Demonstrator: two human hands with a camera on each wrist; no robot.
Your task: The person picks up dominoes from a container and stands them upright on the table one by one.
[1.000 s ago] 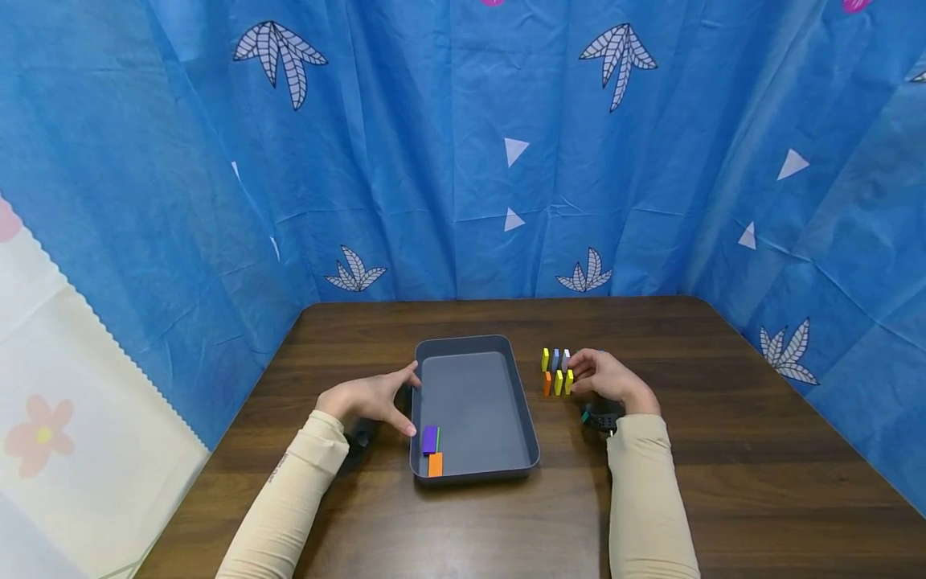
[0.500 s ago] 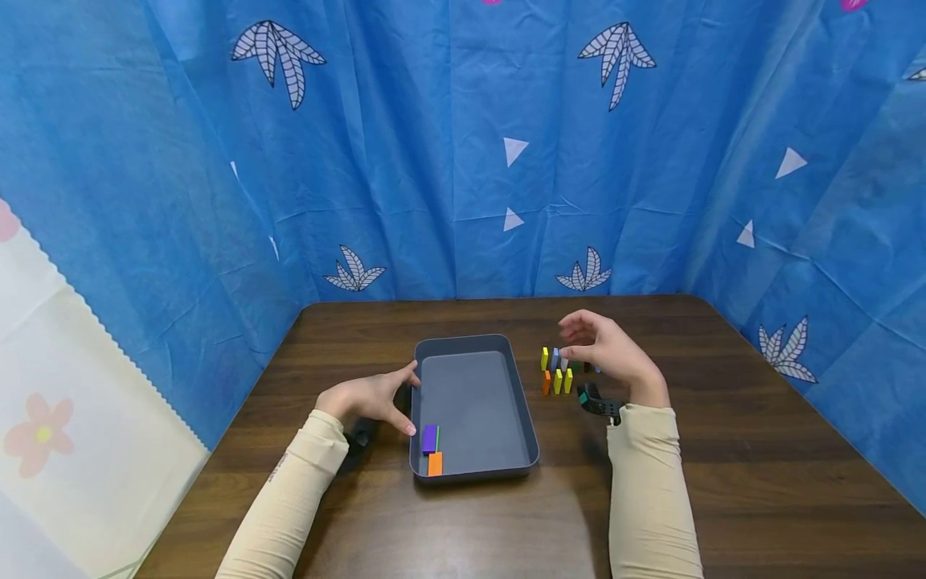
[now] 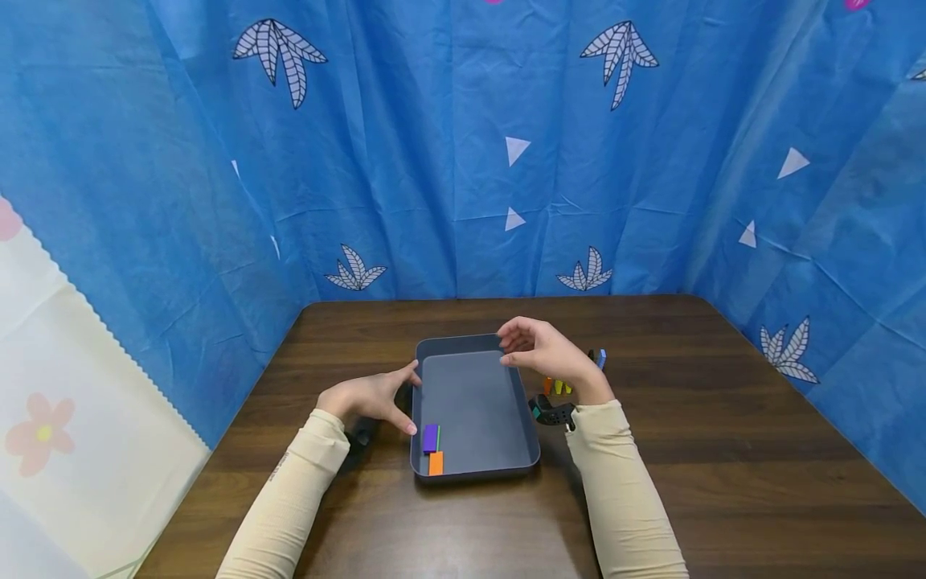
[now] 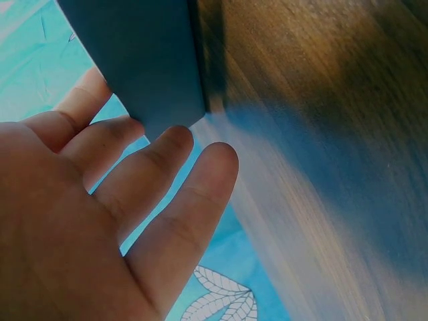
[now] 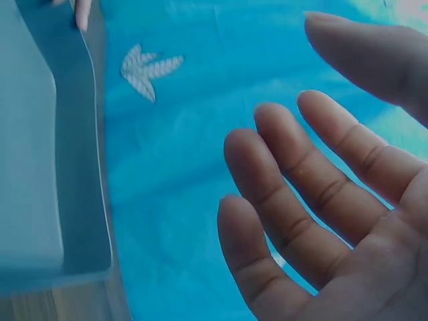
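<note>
A dark grey rectangular tray (image 3: 477, 410) lies on the table. In its near left corner are a purple block (image 3: 430, 439), a thin green piece (image 3: 438, 438) and an orange block (image 3: 436, 464). My left hand (image 3: 365, 398) is at the tray's left side, thumb and fingers spread; in the left wrist view its fingertips rest against the tray wall (image 4: 144, 60). Over the tray's far right corner hovers my right hand (image 3: 553, 358), fingers loosely bent. The right wrist view shows nothing between its thumb and fingers (image 5: 294, 221).
Right of the tray stand small blocks, partly hidden behind the right hand: an orange one (image 3: 547, 386), a yellow one (image 3: 559, 388) and, farther right, a blue one (image 3: 601, 359). A blue curtain (image 3: 463, 161) hangs behind the wooden table (image 3: 738, 450).
My right hand has lifted from the small blocks and moved left to the tray's far right corner, now covering some of the blocks. The left hand and the tray have stayed put.
</note>
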